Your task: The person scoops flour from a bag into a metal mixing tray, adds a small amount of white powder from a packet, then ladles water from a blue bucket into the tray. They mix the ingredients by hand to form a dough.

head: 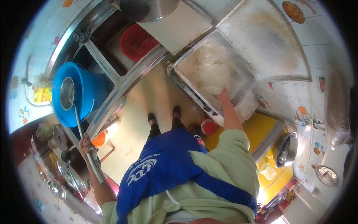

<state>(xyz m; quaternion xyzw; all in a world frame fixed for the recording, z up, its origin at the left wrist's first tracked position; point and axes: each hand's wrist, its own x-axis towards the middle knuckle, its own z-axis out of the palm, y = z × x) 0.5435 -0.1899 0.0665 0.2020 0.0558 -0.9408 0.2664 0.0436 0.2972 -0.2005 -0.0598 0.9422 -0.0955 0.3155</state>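
Observation:
My left hand [87, 144] grips the metal handle of a long-handled strainer or ladle [67, 93], whose round head is over a large blue plastic bucket [58, 112] at the left. My right hand [222, 95] reaches into a metal-rimmed bin at the right, against a pale, flour-like mass [214, 68]. Its fingertips are partly sunk in or hidden by the mass, so whether they hold any of it is unclear. The bin's lid [268, 42] stands raised behind it.
A steel sink frame [125, 86] runs along the left, with a red basin [137, 42] in one bay. A big metal pot [151, 9] stands at the top. Right of my body are a yellow surface [258, 126] and a steel bowl [285, 149]. A red-lidded container [208, 127] is near my feet.

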